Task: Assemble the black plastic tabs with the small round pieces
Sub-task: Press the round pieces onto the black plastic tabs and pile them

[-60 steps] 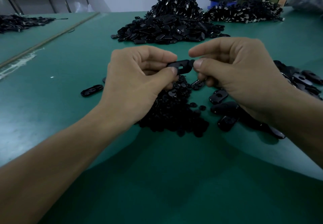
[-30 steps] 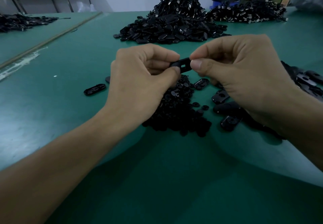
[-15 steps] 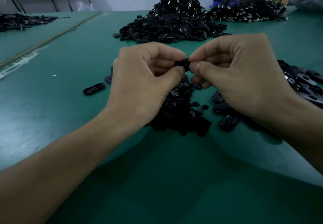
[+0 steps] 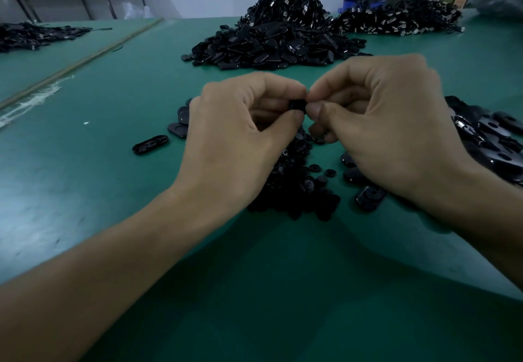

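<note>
Both hands meet above the green table (image 4: 113,192). My left hand (image 4: 235,141) pinches a black plastic tab (image 4: 297,106) between thumb and forefinger; only its end shows. My right hand (image 4: 379,129) pinches the same tab from the right, thumb and forefinger tips pressed against it. Whether a small round piece sits under the fingertips is hidden. Below the hands lies a heap of small round pieces (image 4: 297,189). Loose tabs (image 4: 368,197) lie beside that heap, under my right wrist.
One single tab (image 4: 150,144) lies left of my left hand, two more (image 4: 178,129) by its knuckles. A big pile of tabs (image 4: 271,47) sits at the back centre, corded parts (image 4: 396,19) back right, another tab pile (image 4: 492,141) at the right edge.
My hands have closed in on each other, so the tab that showed plainly between them is now almost wholly covered by the fingertips. Both hands sit slightly lower and nearer the round-piece heap.
</note>
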